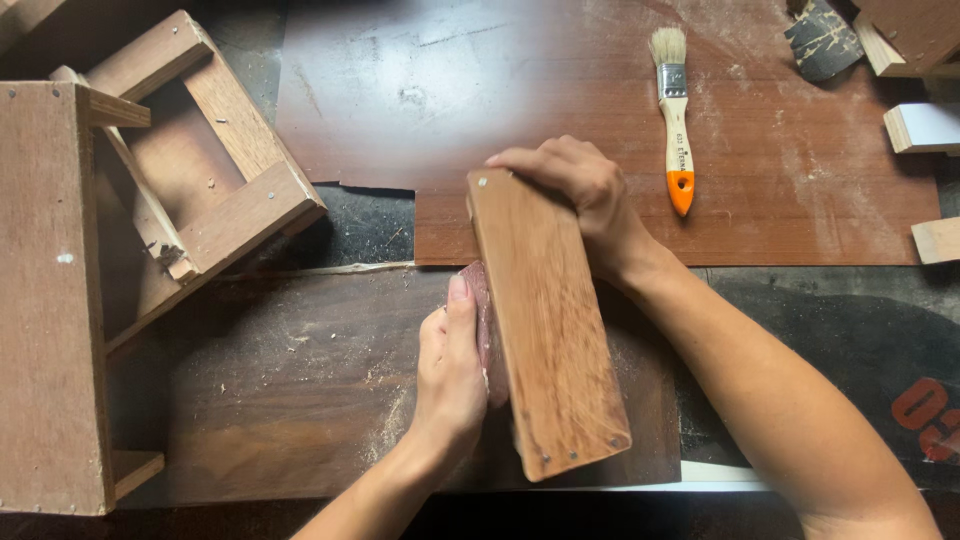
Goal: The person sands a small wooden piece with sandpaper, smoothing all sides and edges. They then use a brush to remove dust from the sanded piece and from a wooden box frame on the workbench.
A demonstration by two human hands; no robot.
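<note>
A long brown wooden board (548, 320) with small screws at its corners lies tilted on the workbench. My right hand (583, 190) grips its far end. My left hand (452, 368) presses a reddish piece of sandpaper (482, 310) against the board's left edge. Sawdust is scattered on the dark plank (290, 400) under my left hand.
A wooden stool-like frame (130, 220) lies on its side at the left. A paintbrush (675, 115) with a pale handle and orange tip rests on the reddish sheet (800, 180) at the back. Small wood blocks (925, 125) and a dark scrap (822, 40) sit at the right.
</note>
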